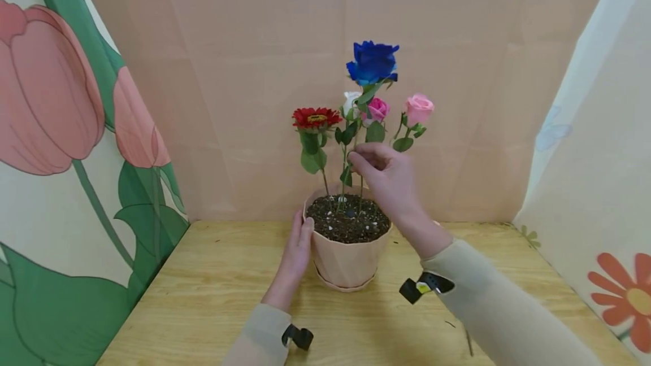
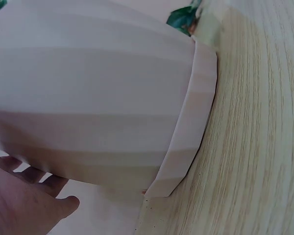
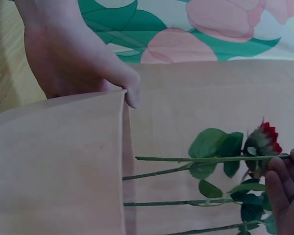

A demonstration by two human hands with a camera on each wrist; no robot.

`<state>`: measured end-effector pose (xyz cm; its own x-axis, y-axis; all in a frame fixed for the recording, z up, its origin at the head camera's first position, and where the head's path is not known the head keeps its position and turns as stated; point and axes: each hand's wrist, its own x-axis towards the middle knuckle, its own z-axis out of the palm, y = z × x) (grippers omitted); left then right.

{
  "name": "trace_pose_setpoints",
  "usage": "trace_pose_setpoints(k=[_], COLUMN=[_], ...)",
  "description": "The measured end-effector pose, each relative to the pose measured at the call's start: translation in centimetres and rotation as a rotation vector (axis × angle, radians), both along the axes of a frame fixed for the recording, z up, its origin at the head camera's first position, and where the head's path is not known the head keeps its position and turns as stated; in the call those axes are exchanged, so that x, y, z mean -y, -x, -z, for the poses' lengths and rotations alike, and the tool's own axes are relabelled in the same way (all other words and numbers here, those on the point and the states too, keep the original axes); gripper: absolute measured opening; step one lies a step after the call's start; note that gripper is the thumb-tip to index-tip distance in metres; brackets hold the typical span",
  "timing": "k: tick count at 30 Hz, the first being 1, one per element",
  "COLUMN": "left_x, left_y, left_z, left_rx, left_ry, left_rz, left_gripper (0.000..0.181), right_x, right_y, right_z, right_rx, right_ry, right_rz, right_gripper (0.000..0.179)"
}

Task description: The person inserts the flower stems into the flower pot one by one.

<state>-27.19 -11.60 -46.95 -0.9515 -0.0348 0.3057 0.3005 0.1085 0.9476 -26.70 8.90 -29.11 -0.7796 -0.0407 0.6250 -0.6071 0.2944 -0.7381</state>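
Observation:
A blue rose stands tall over the flower pot, its stem pinched between the thumb and fingers of my right hand. In the right wrist view the lower end of this stem shows free, outside the pot's opening in that view. My left hand holds the pot's left side, thumb hooked over the rim. Dark soil fills the pot. Planted in it are a red daisy-like flower, a white rose, a magenta rose and a pink rose.
The pot sits in a matching saucer on a wooden table. A thin dark stem piece and small scraps lie at the right front. A plain pinkish backdrop hangs behind, with flower-printed cloths at both sides.

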Motion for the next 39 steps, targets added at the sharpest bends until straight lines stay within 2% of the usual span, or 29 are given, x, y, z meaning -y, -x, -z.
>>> trace_pose_setpoints(k=[6, 13, 19, 28, 39], left_x=[0.3, 0.5, 0.6, 0.6, 0.8], left_y=[0.1, 0.2, 0.0, -0.1, 0.0], left_z=[0.2, 0.4, 0.4, 0.4, 0.5], left_rx=[-0.005, -0.025, -0.009, -0.039, -0.044], left_ry=[0.016, 0.034, 0.052, 0.063, 0.061], left_rz=[-0.003, -0.001, -0.025, -0.035, -0.021], left_gripper=[0.063, 0.064, 0.064, 0.065, 0.062], right_x=[1.9, 3.5, 4.1, 4.6, 5.0], right_y=[0.9, 1.7, 2.2, 2.5, 3.0], right_z=[1.0, 2.2, 3.1, 4.0, 5.8], right_rx=[-0.005, -0.005, 0.010, 0.016, -0.060], right_ry=[-0.028, -0.087, -0.108, -0.132, -0.231], right_rz=[-0.030, -0.005, 0.008, 0.016, 0.054], right_gripper=[0.018, 0.017, 0.016, 0.019, 0.011])
